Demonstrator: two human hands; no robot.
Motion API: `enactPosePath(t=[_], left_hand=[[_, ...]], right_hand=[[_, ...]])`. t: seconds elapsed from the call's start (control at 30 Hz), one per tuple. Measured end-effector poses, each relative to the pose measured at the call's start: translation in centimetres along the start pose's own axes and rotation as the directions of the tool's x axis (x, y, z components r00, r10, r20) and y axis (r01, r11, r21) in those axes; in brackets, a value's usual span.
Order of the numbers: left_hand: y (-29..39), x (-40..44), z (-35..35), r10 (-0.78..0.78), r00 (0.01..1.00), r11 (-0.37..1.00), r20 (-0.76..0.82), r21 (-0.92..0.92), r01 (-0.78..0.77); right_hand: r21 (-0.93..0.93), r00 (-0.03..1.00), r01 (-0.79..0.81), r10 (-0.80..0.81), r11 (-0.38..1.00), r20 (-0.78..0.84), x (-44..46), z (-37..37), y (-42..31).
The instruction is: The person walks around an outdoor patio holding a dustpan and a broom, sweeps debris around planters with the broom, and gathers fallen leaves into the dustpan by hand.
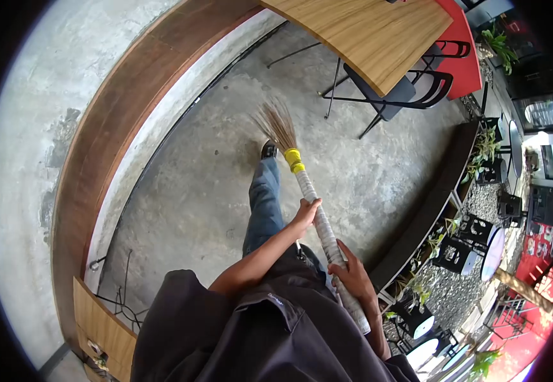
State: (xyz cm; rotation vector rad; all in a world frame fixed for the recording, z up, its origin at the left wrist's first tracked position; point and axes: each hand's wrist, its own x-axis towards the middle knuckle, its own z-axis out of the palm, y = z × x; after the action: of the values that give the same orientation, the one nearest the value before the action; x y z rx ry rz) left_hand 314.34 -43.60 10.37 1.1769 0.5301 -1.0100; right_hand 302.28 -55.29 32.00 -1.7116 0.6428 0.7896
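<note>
A broom (326, 232) slants across the front of my body, its handle wrapped in whitish tape. Yellow bands (293, 159) bind its thin brown bristles (276, 125), which point away from me over the concrete floor, near my shoe. My left hand (305, 214) is closed around the middle of the handle. Closer to my body, my right hand (353, 275) grips the upper part of the handle. The handle's end lies beside my dark shirt, below the right forearm.
A wooden table (365, 38) with black folding chairs (394, 99) stands ahead to the right. On the left runs a curved brown-topped ledge (107, 127) along the wall. A dark low planter edge (426, 197) with plants borders the right side. Thin cables (123, 296) lie at lower left.
</note>
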Motion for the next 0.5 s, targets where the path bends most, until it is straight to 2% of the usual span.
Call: enactPosePath(t=[0.1, 0.17, 0.2, 0.3, 0.4, 0.43, 0.5], left_hand=[[6.1, 5.8, 0.6, -0.010, 1.000, 0.998, 0.026, 0.063, 0.008], [10.6, 10.2, 1.3, -0.008, 1.000, 1.000, 0.004, 0.001, 0.008], [12.9, 12.1, 1.4, -0.043, 0.999, 0.999, 0.019, 0.028, 0.042], [20.1, 17.3, 1.5, -0.009, 0.997, 0.991, -0.079, 0.131, 0.020], [26.0, 23.6, 0.6, 0.028, 0.990, 0.965, -0.138, 0.263, 0.009], [27.9, 26.0, -0.2, 0.013, 0.997, 0.956, -0.080, 0.293, 0.012], [31.3, 29.7, -0.8, 0.035, 0.996, 0.935, -0.083, 0.354, -0.003]], right_hand=[[0.041, 0.995, -0.023, 0.027, 0.999, -0.092, 5.8, -1.0, -5.7], [0.033, 0.983, -0.010, 0.016, 0.999, -0.183, 9.9, -1.5, -8.4], [0.067, 0.979, -0.037, 0.050, 0.997, -0.197, 11.8, -1.7, -10.3], [0.189, 0.956, -0.007, 0.062, 0.982, -0.287, 18.4, -2.4, -15.8], [0.205, 0.934, 0.007, 0.067, 0.979, -0.350, 25.4, -3.1, -20.1], [0.236, 0.930, -0.012, 0.097, 0.972, -0.353, 27.5, -3.3, -21.8], [0.279, 0.919, -0.019, 0.126, 0.960, -0.373, 31.8, -4.2, -24.9]])
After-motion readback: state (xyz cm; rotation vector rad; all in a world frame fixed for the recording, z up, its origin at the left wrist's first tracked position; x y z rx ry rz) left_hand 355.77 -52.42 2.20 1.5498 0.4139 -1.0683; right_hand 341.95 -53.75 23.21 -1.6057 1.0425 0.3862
